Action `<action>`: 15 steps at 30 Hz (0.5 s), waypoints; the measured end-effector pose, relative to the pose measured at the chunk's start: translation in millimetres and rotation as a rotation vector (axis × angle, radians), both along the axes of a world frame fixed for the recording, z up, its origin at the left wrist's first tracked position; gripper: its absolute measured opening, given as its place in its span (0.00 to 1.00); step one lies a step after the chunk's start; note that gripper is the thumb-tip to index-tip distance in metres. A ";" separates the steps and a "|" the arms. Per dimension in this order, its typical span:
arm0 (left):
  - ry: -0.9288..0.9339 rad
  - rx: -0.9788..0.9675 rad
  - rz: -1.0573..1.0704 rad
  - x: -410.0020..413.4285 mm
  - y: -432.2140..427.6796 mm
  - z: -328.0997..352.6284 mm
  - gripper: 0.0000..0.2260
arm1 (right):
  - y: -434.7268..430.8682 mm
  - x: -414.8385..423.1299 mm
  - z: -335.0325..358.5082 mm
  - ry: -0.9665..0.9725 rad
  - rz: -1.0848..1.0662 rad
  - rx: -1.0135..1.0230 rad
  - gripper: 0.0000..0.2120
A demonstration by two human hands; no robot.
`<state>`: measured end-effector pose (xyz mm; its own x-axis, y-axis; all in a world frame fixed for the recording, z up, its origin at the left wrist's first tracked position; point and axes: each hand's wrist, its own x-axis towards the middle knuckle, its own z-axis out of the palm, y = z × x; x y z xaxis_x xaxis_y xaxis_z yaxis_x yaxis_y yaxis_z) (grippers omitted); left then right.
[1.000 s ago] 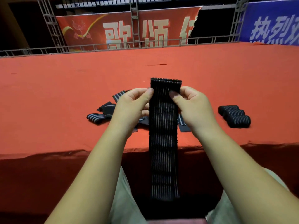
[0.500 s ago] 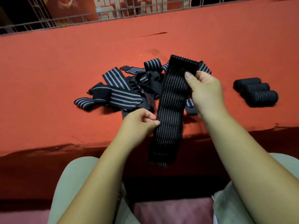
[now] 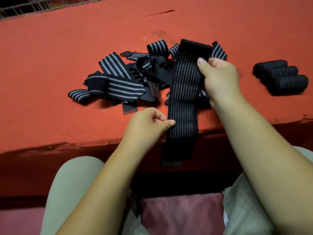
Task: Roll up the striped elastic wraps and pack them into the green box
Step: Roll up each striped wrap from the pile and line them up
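Holding one striped elastic wrap (image 3: pixel 184 92) stretched lengthwise above the near edge of the red table (image 3: pixel 50 56). Right hand (image 3: pixel 220 77) grips its upper end, thumb on top; left hand (image 3: pixel 149 124) pinches its left edge lower down. Hands well apart. Loose wraps (image 3: pixel 118 82) lie heaped behind. Three rolled wraps (image 3: pixel 281 77) sit side by side, touching, at right.

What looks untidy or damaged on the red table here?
The unrolled striped wraps lie in a tangled heap left of the held wrap, unlike the three neat rolls at the right. The red cloth shows a dark line, perhaps a tear, far back.
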<state>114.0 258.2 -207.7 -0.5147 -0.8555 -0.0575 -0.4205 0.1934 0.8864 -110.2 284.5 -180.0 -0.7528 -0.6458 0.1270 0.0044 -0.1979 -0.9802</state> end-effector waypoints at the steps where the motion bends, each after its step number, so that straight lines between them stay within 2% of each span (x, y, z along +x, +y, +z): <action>1: -0.032 -0.014 -0.013 1.8 2.9 1.1 0.10 | 0.1 -1.6 -0.4 -0.003 -0.005 -0.003 0.22; 5: -0.129 -0.010 -0.089 11.3 13.2 2.9 0.12 | 3.1 -9.4 -2.6 0.001 -0.045 0.034 0.20; 8: -0.003 0.152 -0.127 11.8 19.1 0.9 0.14 | 6.0 -12.8 -8.0 0.015 -0.072 0.053 0.18; 11: 0.020 0.134 -0.116 5.7 23.0 -6.0 0.19 | 10.8 -14.4 -10.0 0.005 -0.075 0.058 0.18; 13: -0.002 0.103 -0.106 0.8 26.6 -11.3 0.16 | 13.7 -15.4 -11.3 0.000 -0.072 0.068 0.20; 15: -0.011 0.071 -0.064 -1.1 27.9 -14.1 0.09 | 16.7 -15.3 -12.3 0.002 -0.081 0.073 0.22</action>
